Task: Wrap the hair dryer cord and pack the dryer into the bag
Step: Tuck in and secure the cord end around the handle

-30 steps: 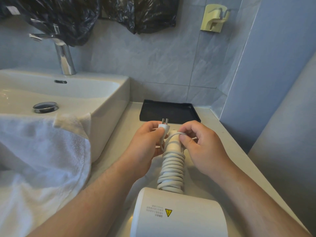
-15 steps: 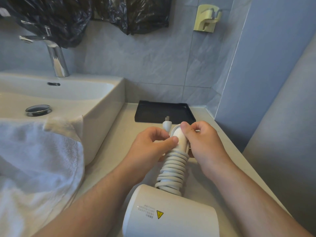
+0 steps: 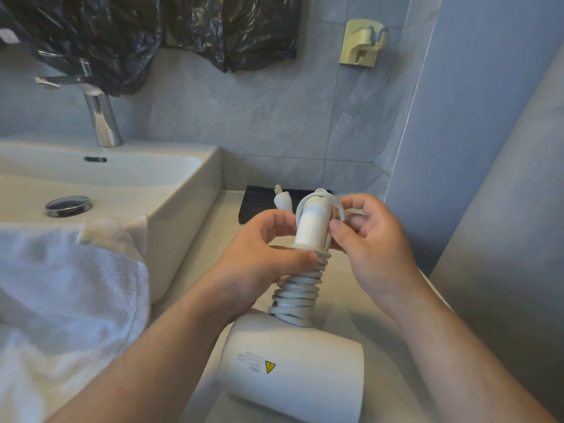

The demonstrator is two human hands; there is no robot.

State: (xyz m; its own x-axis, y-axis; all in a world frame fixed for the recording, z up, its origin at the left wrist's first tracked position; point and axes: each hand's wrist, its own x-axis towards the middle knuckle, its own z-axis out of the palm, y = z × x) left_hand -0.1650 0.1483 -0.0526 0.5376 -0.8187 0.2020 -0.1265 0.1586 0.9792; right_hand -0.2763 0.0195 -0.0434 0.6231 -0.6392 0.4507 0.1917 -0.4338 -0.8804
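A white hair dryer (image 3: 293, 367) lies on the counter with its handle (image 3: 314, 227) pointing up and away from me. The white cord (image 3: 297, 296) is coiled in several turns around the lower handle. My left hand (image 3: 259, 261) grips the handle over the upper coils, thumb pressed against them. My right hand (image 3: 369, 248) pinches a loop of the cord at the handle's tip. The plug (image 3: 279, 198) sticks up behind the handle, prongs upward. No bag for the dryer is identifiable.
A white basin (image 3: 171, 184) with a chrome tap (image 3: 100, 117) fills the left. A white towel (image 3: 67, 285) drapes over its front rim. A black tray (image 3: 259, 203) sits at the back of the counter. Black plastic bags (image 3: 152, 32) and a yellow wall holder (image 3: 361, 42) hang above.
The handle has tilted up higher off the counter. My right hand has drawn a cord loop over the handle's tip, and the plug now stands to the left behind it.
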